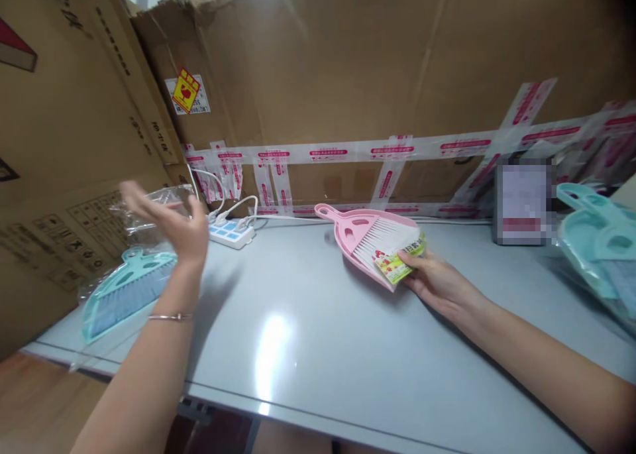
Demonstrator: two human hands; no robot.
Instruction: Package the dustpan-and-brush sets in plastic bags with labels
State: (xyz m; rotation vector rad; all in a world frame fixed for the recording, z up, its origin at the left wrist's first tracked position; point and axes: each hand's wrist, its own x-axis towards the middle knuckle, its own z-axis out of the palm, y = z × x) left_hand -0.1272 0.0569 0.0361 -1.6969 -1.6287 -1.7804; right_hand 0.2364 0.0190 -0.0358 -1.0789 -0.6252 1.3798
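Note:
My right hand (pixel 437 280) is closed on the lower edge of a pink dustpan-and-brush set (pixel 370 238) with a green and yellow label, held just above the grey table (pixel 308 335). My left hand (pixel 171 219) is raised above the table's left part, fingers stretched out and apart, holding nothing. It is right in front of a clear plastic bag (pixel 144 209). Under that bag lies a teal dustpan-and-brush set (pixel 126 291) in clear wrapping, at the table's left edge.
A white power strip (pixel 231 232) with plugged cables lies at the back left. Taped cardboard walls (pixel 348 76) close off the back and left. A blurred dark box (pixel 521 202) stands at the back right, with more teal dustpan sets (pixel 601 248) at the far right.

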